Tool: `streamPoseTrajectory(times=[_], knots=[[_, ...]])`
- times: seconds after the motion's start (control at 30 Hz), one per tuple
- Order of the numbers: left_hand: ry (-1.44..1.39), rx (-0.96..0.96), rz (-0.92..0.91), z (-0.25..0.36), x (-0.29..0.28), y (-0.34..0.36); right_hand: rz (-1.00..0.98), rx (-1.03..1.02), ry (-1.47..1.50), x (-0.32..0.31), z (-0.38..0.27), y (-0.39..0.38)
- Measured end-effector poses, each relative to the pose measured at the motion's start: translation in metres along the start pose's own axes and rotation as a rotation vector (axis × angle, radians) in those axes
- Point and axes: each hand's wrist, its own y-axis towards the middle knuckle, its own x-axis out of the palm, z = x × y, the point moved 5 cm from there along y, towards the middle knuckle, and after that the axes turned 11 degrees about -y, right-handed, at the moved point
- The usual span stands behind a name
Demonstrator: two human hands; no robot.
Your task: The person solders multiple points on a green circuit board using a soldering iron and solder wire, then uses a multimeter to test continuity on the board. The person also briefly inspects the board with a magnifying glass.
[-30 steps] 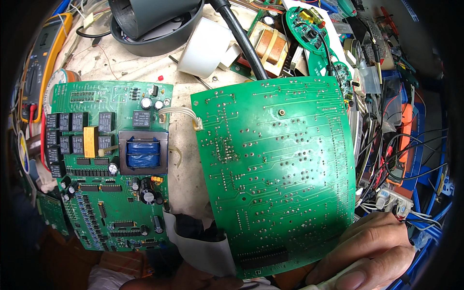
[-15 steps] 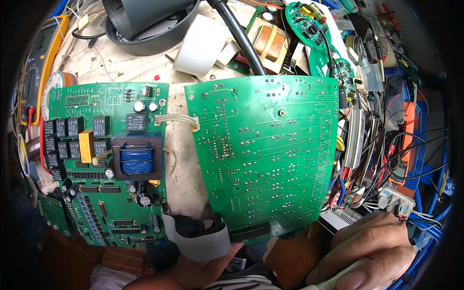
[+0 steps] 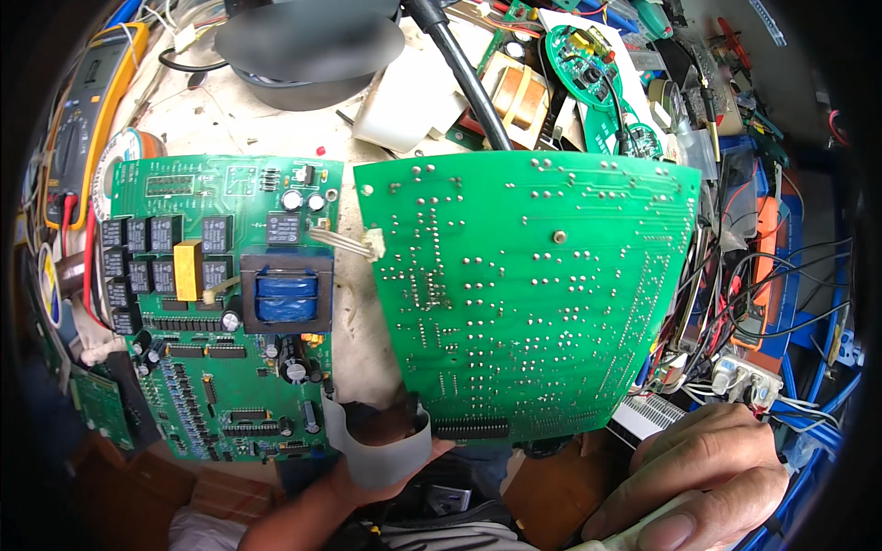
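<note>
A green circuit board (image 3: 514,367), solder side toward me, is tilted up at the centre right. My left hand (image 3: 367,482) is at its lower left corner, behind a grey ribbon cable (image 3: 390,468); it appears closed on the board's edge, though most fingers are hidden. To the left lies a second green circuit board (image 3: 266,390), component side up, with black relays, a yellow block and a blue-wound transformer (image 3: 287,298). The ribbon cable and a short bundle of pale wires (image 3: 340,241) link the two boards. At the lower right, my right hand (image 3: 707,468) curls around something pale, mostly hidden.
A yellow-edged multimeter (image 3: 92,119) lies at the far left beside a wire spool (image 3: 138,147). Behind the boards are a dark round housing (image 3: 312,87), a white block (image 3: 404,110) and a copper transformer (image 3: 514,92). Tangled cables (image 3: 753,275) crowd the right side.
The solder-side board has tipped more toward me and spread rightward in view. The component board appears slightly farther right. My right hand stays in place, still curled.
</note>
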Motion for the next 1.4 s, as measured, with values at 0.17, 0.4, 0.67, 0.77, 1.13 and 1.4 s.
streamPoseTrajectory(times=[0.17,0.4,0.67,0.77,1.13,1.4], knots=[[-0.066,0.164,-0.049,0.001,-0.003,0.017,0.017,-0.136,-0.129,0.01,-0.012,0.009],[-0.189,0.32,-0.112,0.002,-0.001,0.022,-0.202,0.026,-0.183,0.021,-0.035,0.048],[-0.276,0.373,-0.14,-0.006,0.0,0.019,0.011,0.047,-0.142,0.032,-0.046,0.028],[-0.291,0.348,-0.137,-0.016,0.003,0.02,0.01,0.023,-0.176,0.032,-0.051,0.033],[-0.318,0.299,-0.144,-0.033,0.004,0.017,-0.06,0.045,-0.163,0.036,-0.053,0.043],[-0.441,0.246,-0.168,-0.036,0.008,0.018,-0.444,0.106,-0.268,0.031,-0.061,0.073]])
